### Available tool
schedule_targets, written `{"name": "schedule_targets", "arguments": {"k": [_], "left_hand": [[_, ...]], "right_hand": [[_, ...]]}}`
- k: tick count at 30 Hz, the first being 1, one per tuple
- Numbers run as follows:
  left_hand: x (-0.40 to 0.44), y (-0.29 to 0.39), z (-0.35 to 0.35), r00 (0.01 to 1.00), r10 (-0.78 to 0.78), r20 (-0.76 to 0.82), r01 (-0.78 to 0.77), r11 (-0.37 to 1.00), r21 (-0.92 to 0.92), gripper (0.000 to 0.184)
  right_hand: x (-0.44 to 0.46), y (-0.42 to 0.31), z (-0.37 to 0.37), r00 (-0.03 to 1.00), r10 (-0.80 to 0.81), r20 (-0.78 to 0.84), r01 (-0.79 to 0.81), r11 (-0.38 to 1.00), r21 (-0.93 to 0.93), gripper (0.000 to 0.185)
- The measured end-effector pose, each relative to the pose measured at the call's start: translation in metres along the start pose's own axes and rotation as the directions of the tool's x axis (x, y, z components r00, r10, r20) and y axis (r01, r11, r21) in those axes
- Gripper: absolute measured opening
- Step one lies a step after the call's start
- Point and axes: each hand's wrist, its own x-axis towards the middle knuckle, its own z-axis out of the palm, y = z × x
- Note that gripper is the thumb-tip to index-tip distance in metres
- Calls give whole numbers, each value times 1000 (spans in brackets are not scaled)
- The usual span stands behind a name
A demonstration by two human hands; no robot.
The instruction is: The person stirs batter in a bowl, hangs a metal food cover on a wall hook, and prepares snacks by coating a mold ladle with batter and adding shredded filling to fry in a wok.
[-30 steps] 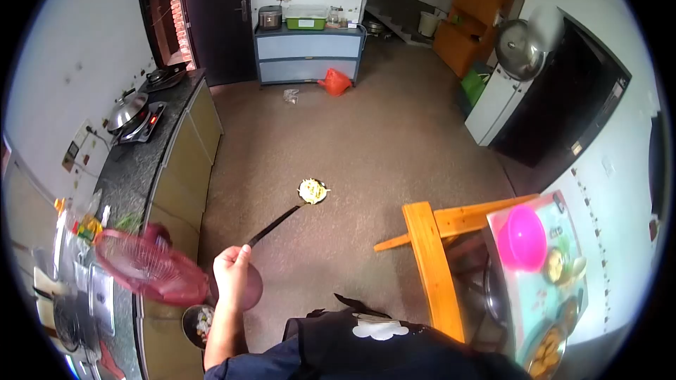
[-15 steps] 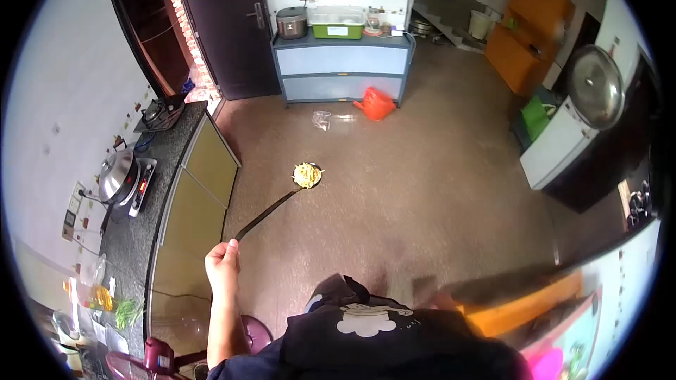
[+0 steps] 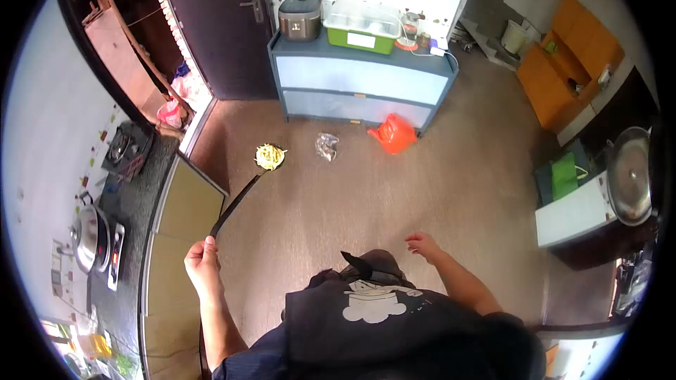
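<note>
My left hand (image 3: 203, 260) is closed round the end of a long dark handle. It belongs to a ladle (image 3: 238, 201) held out over the floor, its bowl pointing away from me. Pale yellow shredded food (image 3: 270, 156) is heaped in the bowl, a few strands poking past the rim. My right hand (image 3: 422, 246) hangs in front of my body on the right, holding nothing, with its fingers loosely apart. A dark apron (image 3: 317, 309) with a white cartoon print covers my front.
Along the left runs a counter (image 3: 134, 267) with a lidded pan (image 3: 86, 238) on a hot plate. Ahead, a blue-grey cabinet (image 3: 345, 74) carries a rice cooker (image 3: 300, 20) and a green bin (image 3: 360, 36). A red bag (image 3: 394, 134) and clear plastic (image 3: 327, 146) lie on the floor.
I have moved forward, so the cabinet and doorway look nearer. My right hand has come into view. The ladle stays in my left hand, shifted left in view.
</note>
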Motion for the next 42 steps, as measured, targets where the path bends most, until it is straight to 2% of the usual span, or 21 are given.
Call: {"name": "schedule_targets", "arguments": {"k": [2,5,7,9,11,15,17,18,19,22,25,26,29,30,32,33,34,36,38,41,42], "left_hand": [[47,4,40,999,31,-35,-32,999,-13,29],[106,1,103,995,52,-83,-59,994,-87,29],[136,2,142,988,46,-148,-56,996,-63,30],[152,23,174,978,35,-207,-45,998,-45,31],[182,21,204,959,37,-281,-44,999,-17,30],[236,35,250,933,43,-356,-41,999,14,27],[266,39,266,911,40,-409,-41,999,6,29],[282,39,270,914,44,-403,-40,999,19,29],[302,39,276,919,51,-390,-46,999,24,30],[358,44,303,934,65,-352,-61,998,22,27],[406,52,327,915,52,-400,-60,998,-7,23],[417,59,336,921,41,-387,-53,998,-20,20],[446,80,373,899,47,-435,-41,999,24,19],[450,82,383,895,51,-443,-42,999,30,18],[459,85,409,878,56,-476,-42,998,40,17],[460,84,419,866,61,-497,-41,998,50,17],[458,59,383,927,18,-376,-39,998,-48,17],[449,78,445,841,6,-541,-36,998,-44,17],[440,81,472,798,23,-602,-45,999,-22,18],[427,83,510,788,-1,-616,13,1000,15,20],[423,87,535,776,-11,-631,29,999,18,21]], "right_hand": [[72,-27,-36,1000,30,-5,-30,999,-23,20],[209,-100,-80,993,-112,-36,111,993,-35,19],[314,-141,-94,966,-252,66,245,964,101,21],[356,-236,-90,992,-125,28,100,889,448,23],[430,-313,-88,984,-141,109,31,736,677,24],[550,-472,-87,976,-217,20,133,665,735,25],[623,-526,-94,946,-323,-31,210,537,817,24],[649,-550,-93,957,-280,-81,216,495,842,24],[667,-576,-96,961,-240,-138,236,449,862,25],[703,-621,-104,994,-72,-79,104,456,884,25],[721,-632,-113,985,-170,8,56,370,927,24],[715,-628,-115,976,-217,1,101,460,882,21],[688,-632,-129,955,-294,43,98,446,890,25],[681,-631,-134,924,-381,33,182,513,839,31],[680,-656,-169,859,-504,90,393,763,513,31],[685,-663,-186,823,-547,153,484,817,312,31],[718,-656,-216,838,-510,192,531,845,-71,35],[738,-682,-258,824,-533,194,537,622,-571,26],[707,-743,-296,790,-559,251,455,260,-852,35],[712,-795,-319,866,-495,64,220,264,-939,35],[721,-789,-327,845,-520,123,342,350,-872,33]]}}
